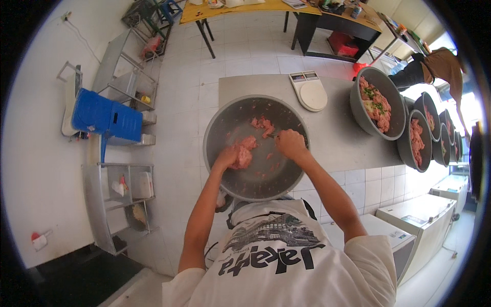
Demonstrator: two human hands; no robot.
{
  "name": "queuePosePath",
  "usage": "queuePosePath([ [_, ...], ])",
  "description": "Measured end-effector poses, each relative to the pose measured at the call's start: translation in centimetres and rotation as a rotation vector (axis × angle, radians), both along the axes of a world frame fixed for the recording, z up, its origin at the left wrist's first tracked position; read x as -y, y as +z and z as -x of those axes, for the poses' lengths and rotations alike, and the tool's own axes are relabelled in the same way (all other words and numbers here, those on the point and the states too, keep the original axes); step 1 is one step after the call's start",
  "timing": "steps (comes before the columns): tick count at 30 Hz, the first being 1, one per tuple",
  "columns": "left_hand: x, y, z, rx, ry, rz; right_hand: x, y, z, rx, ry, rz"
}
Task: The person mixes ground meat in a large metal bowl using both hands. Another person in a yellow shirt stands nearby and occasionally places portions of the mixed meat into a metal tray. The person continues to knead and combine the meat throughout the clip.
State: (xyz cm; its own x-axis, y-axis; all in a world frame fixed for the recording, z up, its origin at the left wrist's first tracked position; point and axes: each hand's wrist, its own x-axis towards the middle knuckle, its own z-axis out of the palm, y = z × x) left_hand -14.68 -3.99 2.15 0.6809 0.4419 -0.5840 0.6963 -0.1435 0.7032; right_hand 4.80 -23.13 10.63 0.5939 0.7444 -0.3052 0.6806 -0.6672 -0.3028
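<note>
A big grey basin (257, 190) stands in front of me at the end of a metal table. In its left half, my left hand (228, 156) has its fingers curled into a lump of pink ground meat (243, 157). Over the right half, my right hand (292, 144) is closed round a thin utensil, mostly hidden by the fist. Its short visible part points toward a smaller clump of meat (263, 124) near the far wall. Meat scraps cling to the basin's floor and sides.
A white kitchen scale (312, 96) sits on the metal table (337, 148). Right of it, a grey tub (387, 134) holds meat with chopped greens, beside several more meat tubs. White chest freezers (419, 220) stand at right. Shelves (123, 197) line the left wall. A person (434, 69) is at far right.
</note>
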Motion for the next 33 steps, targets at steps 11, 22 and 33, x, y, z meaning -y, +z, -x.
queuePosePath([
  [11,2.1,0.0,1.3,0.122,-0.264,-0.414,-1.1,2.8,5.0,-0.125,0.117,0.013],
  [22,3.1,3.0,-0.4,-0.277,-0.347,-0.388,-3.5,3.8,8.1,-0.032,0.173,0.069],
  [33,2.9,-10.4,0.7,-0.202,-0.546,-0.364,-8.6,0.7,11.2,0.024,0.28,0.204],
])
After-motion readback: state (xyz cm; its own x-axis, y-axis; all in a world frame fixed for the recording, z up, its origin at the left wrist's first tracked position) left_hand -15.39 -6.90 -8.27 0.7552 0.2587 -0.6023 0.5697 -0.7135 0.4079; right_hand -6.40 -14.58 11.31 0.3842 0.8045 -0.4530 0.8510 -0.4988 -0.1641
